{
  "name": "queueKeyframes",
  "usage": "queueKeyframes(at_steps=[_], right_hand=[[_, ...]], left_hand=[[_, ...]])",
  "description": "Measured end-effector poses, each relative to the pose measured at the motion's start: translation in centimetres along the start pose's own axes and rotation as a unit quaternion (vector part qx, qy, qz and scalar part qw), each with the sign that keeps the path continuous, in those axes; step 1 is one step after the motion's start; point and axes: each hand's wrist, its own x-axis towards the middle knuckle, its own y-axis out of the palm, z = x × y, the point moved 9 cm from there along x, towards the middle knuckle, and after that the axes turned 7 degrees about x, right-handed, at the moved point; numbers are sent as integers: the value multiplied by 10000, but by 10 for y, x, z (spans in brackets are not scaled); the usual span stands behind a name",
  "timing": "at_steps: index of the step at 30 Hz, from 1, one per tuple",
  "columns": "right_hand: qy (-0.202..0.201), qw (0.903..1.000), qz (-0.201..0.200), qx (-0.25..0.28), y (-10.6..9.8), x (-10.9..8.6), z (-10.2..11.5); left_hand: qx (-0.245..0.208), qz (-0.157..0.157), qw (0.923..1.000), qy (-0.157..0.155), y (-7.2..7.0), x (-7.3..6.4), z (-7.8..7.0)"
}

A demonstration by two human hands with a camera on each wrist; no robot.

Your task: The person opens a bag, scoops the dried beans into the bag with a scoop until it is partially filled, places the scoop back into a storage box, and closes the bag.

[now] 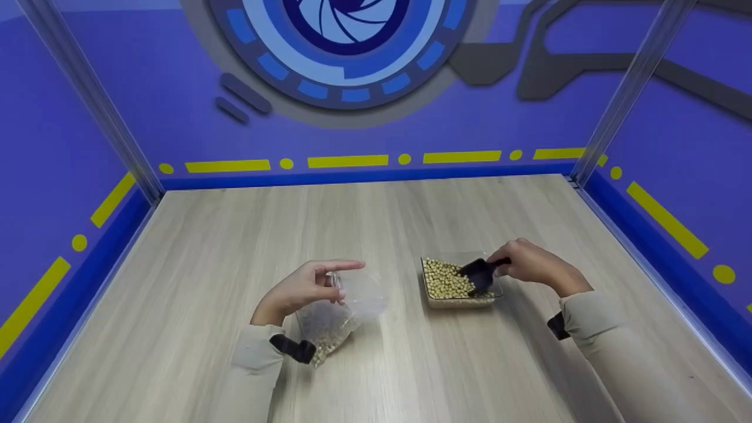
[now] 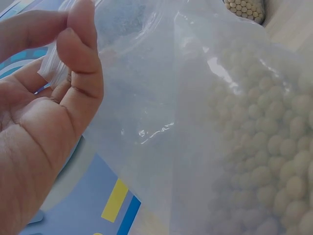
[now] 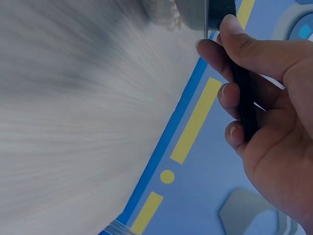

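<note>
Left hand pinches clear bag (beans inside); right hand holds black scoop, dug into clear box of beans.

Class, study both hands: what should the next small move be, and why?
Probably lift some beans with the black scoop toward the plastic bag: the right hand grips the scoop, whose end sits among beans in the clear container, and the left hand holds the bag, partly filled with beans.
</note>
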Motion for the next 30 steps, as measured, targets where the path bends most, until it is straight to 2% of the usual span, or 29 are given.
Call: queueKeyframes(at_steps=[14,20,25,30], right_hand=[[22,9997,-208,124,-1,-1,4],[-64,9996,-240,107,1,-1,7],[-7,9997,-215,113,2,-1,6],[220,9992,-156,286,5,-1,3]], left_hand=[[-6,45,10000,36,1,3,2],[-171,48,9998,48,3,4,3],[-228,58,9997,45,4,4,4],[-45,2,10000,22,3,3,4]])
